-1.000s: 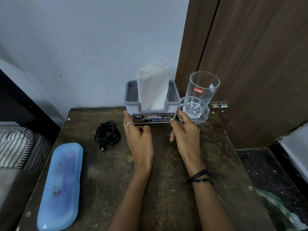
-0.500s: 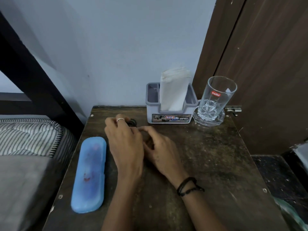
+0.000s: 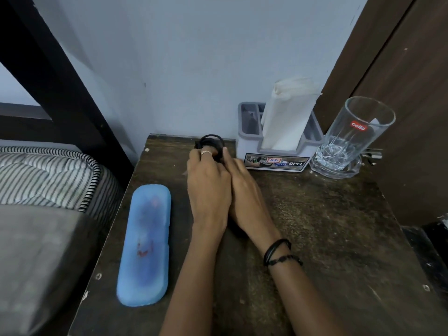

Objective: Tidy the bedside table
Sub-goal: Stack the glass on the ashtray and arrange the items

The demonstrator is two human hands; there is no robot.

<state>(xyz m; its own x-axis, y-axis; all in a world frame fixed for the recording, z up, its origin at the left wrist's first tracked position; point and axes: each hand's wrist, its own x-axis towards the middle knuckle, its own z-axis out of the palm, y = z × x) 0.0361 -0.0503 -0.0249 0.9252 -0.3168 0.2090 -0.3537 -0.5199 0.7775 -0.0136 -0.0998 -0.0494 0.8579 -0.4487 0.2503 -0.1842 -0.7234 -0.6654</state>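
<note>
A coiled black cable (image 3: 210, 139) lies at the back edge of the dark wooden bedside table (image 3: 315, 226), just left of the grey organiser (image 3: 274, 161). My left hand (image 3: 208, 183), with a ring on one finger, curls its fingers over the coil's near side. Pressed against it, my right hand (image 3: 244, 190) lays straight fingers along the coil's right side; its thumb is hidden. Most of the cable is covered by my fingers.
The organiser holds a white folded tissue (image 3: 286, 117). A clear glass (image 3: 349, 137) stands on a glass coaster at the back right, by a brown door. A blue case (image 3: 145, 246) lies along the table's left edge, beside a striped mattress (image 3: 48, 175).
Both hands left the organiser and went left to the cable. The coil has since shifted from the left middle to the table's back edge, close to the organiser.
</note>
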